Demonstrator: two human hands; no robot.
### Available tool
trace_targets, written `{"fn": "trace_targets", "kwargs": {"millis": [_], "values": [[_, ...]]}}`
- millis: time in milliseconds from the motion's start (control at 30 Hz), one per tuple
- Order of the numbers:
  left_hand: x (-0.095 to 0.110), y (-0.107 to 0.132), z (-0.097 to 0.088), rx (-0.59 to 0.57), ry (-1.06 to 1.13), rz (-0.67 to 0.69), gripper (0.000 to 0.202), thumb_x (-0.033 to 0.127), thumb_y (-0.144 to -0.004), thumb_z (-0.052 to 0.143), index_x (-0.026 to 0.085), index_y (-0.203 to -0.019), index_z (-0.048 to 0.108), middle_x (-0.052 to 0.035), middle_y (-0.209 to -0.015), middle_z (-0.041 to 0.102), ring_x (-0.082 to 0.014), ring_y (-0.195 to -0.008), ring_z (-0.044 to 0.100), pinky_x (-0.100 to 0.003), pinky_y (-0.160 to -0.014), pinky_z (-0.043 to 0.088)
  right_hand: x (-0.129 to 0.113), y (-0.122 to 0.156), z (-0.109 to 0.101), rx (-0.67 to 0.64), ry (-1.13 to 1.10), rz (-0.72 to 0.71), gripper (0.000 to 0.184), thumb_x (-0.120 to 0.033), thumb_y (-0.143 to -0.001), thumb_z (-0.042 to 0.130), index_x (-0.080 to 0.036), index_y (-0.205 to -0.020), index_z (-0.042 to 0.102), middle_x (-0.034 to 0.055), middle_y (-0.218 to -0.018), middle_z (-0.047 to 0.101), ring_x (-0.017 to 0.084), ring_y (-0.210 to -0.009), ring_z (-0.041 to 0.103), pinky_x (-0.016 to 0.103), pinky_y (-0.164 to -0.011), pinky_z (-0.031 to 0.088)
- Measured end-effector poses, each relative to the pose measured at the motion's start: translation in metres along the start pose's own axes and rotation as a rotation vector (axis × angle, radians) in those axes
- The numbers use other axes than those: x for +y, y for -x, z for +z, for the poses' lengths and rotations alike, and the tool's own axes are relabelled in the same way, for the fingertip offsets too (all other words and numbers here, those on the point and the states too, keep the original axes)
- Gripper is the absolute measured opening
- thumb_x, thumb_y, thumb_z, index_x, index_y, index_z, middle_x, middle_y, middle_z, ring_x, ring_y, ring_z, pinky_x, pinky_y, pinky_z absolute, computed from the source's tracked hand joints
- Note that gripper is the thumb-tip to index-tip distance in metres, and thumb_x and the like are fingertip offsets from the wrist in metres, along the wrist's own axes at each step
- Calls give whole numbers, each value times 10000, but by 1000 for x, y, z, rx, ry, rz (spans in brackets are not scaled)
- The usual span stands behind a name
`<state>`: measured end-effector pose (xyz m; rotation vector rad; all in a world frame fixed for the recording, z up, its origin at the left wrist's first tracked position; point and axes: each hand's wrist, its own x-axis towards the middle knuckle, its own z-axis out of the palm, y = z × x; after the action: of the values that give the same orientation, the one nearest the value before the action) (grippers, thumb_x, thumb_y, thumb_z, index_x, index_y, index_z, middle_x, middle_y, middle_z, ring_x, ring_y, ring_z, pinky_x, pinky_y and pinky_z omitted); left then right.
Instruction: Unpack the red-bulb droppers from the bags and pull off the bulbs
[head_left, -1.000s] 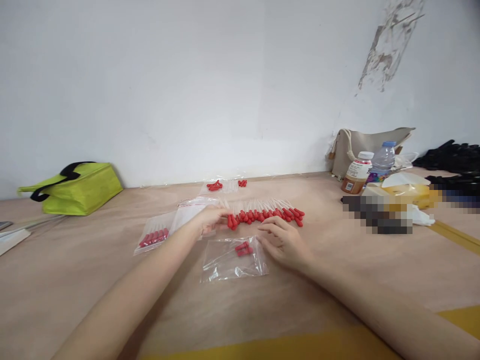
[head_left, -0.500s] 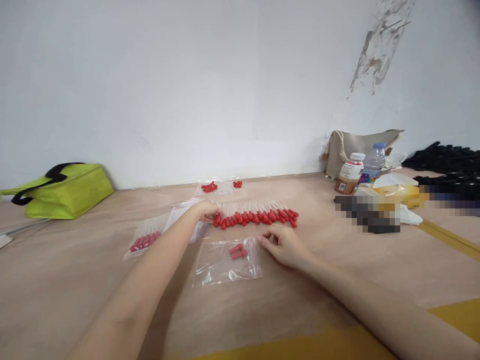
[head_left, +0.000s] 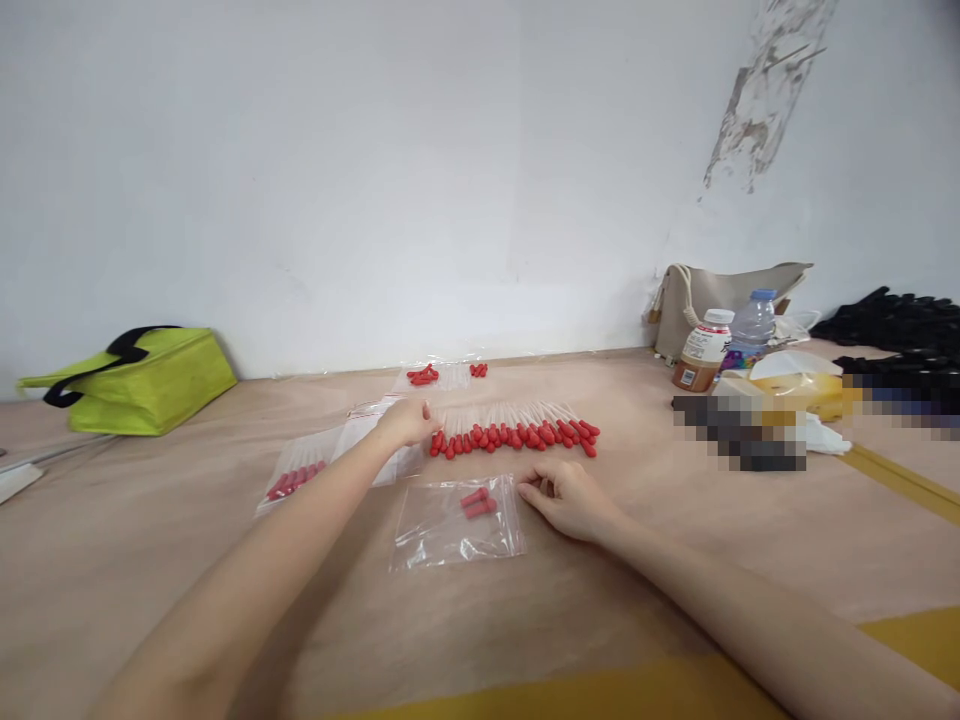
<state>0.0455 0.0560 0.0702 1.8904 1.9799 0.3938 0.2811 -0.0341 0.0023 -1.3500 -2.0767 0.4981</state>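
Observation:
A row of glass droppers with red rubber bulbs (head_left: 514, 434) lies across the middle of the table. My left hand (head_left: 407, 421) reaches to the row's left end, fingers curled; what they pinch is hidden. A clear zip bag (head_left: 457, 521) with two red-bulb droppers inside lies flat in front of me. My right hand (head_left: 568, 497) rests on the table at the bag's right edge, fingers bent and touching its corner. Under my left hand lies a stack of clear bags (head_left: 367, 432).
A filled bag of droppers (head_left: 294, 477) lies left. More bagged red bulbs (head_left: 435, 375) sit near the wall. A lime green bag (head_left: 135, 378) stands far left. A beige tote (head_left: 720, 295), two bottles (head_left: 720, 345), a yellow packet and black items crowd the right.
My left hand drew back slightly to the left end of the dropper row. My right hand slid nearer the bag's corner and curled its fingers. The view shifted a little.

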Motion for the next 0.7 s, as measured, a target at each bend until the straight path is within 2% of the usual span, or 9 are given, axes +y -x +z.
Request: {"fn": "trace_targets", "kwargs": {"millis": [67,100,133,167,200,300,433,567,700], "values": [[-9,29,4,76,-8,162,186,300,-763,556,175,-895,593,-77,-996,618,-225,-997,539,-336,-871,397,1,0,1,5,-21,-27,161,-285,-758,508,-202,-740,644,9,-696,626,112,-584,520,208,-511,340],[-15,45,8,83,-7,278,188,315,-790,526,194,-914,599,-58,-1034,604,-200,-1022,520,-318,-913,373,2,-1,2,6,-39,-42,154,-281,-749,522,-201,-749,653,11,-703,628,112,-589,524,208,-517,349],[-22,62,12,82,-19,521,213,319,-822,481,190,-934,608,-65,-1035,599,-197,-1014,521,-325,-920,374,3,-1,3,4,-62,-56,148,-277,-740,538,-201,-762,663,12,-704,630,112,-592,527,209,-525,359],[-29,77,17,51,-21,709,245,326,-847,447,200,-980,610,-66,-1080,580,-194,-1039,508,-329,-930,373,3,-2,5,-1,-85,-68,144,-272,-730,555,-200,-773,671,12,-696,631,112,-593,530,209,-533,368],[-37,90,22,24,-15,806,274,332,-859,432,218,-1048,595,-61,-1137,557,-191,-1071,493,-330,-944,370,3,-2,6,-6,-108,-79,142,-267,-722,569,-199,-782,678,11,-688,632,112,-594,533,209,-540,376],[-55,114,32,-79,-32,795,388,350,-880,406,281,-1260,438,-28,-1308,450,-190,-1194,409,-358,-1006,324,2,-4,8,-35,-150,-134,137,-271,-715,601,-197,-787,692,5,-660,628,109,-591,535,208,-558,389],[-63,118,37,-136,-27,703,540,400,-877,400,298,-1374,212,-23,-1379,368,-212,-1249,348,-406,-1028,296,-7,-7,7,-108,-165,-295,219,-282,-706,643,-206,-907,684,19,-742,624,127,-675,553,221,-626,417],[-62,117,38,-141,-86,687,538,429,-884,364,281,-1377,211,-17,-1411,309,-226,-1283,286,-418,-1051,257,-16,-8,9,-136,-208,-412,287,-210,-724,624,-229,-1010,642,44,-956,611,155,-862,549,253,-761,417],[-63,118,39,-134,-127,678,537,446,-886,342,268,-1378,215,-16,-1417,296,-229,-1299,251,-421,-1059,241,-21,-11,14,-162,-135,-368,229,-175,-748,582,-201,-970,633,27,-814,608,147,-784,518,249,-717,397]]}}
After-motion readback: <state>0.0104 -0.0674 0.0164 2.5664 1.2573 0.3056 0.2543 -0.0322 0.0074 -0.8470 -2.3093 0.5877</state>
